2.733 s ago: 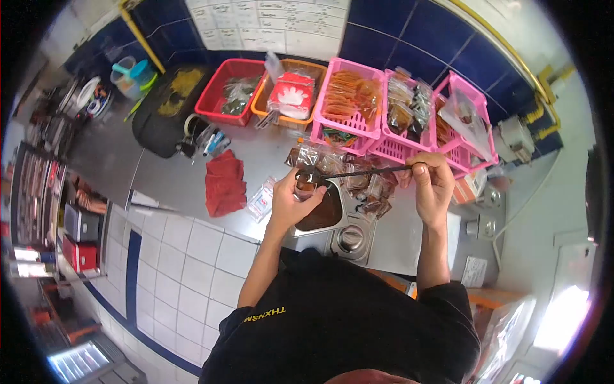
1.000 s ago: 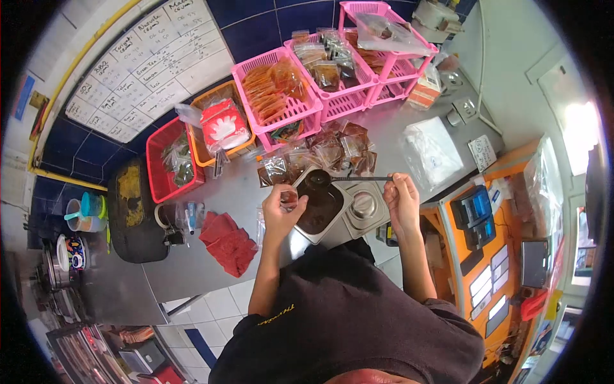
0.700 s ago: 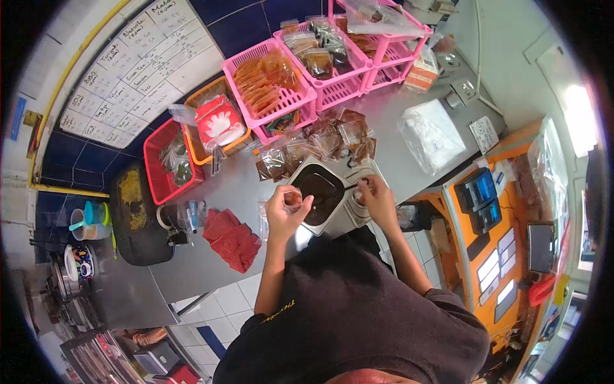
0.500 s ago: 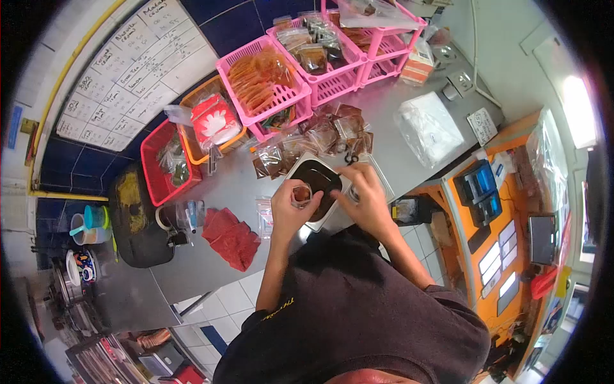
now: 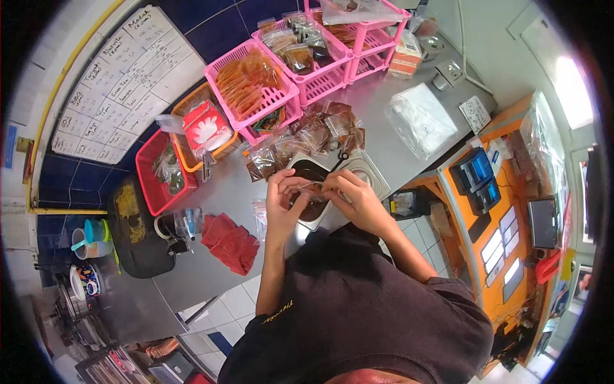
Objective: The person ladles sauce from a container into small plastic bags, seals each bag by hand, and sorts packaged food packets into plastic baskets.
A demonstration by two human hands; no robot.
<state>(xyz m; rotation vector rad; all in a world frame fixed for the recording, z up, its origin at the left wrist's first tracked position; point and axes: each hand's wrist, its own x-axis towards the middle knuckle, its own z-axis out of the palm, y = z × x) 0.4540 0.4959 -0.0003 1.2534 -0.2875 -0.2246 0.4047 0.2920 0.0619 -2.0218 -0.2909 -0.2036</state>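
My left hand (image 5: 286, 200) is closed around a small clear plastic bag (image 5: 311, 188) with brown sauce in it. The fingertips of my right hand (image 5: 354, 200) pinch the same bag from the other side. Both hands are above the metal container (image 5: 310, 224) of dark sauce. A black ladle handle (image 5: 341, 159) sticks out over the container's back right edge; its bowl is hidden. Beside the container is a metal lid (image 5: 364, 171). Filled sauce bags (image 5: 313, 136) lie in a heap behind.
Pink baskets (image 5: 281, 96), an orange basket (image 5: 236, 137) and a red basket (image 5: 144, 168) line the back. At the left are a red cloth (image 5: 229, 243) and a black case (image 5: 134, 249). Clear plastic bags (image 5: 425, 125) lie at the right.
My right hand has let go of the ladle, which now rests in the container, and has moved left to the small bag. The camera view has also turned.
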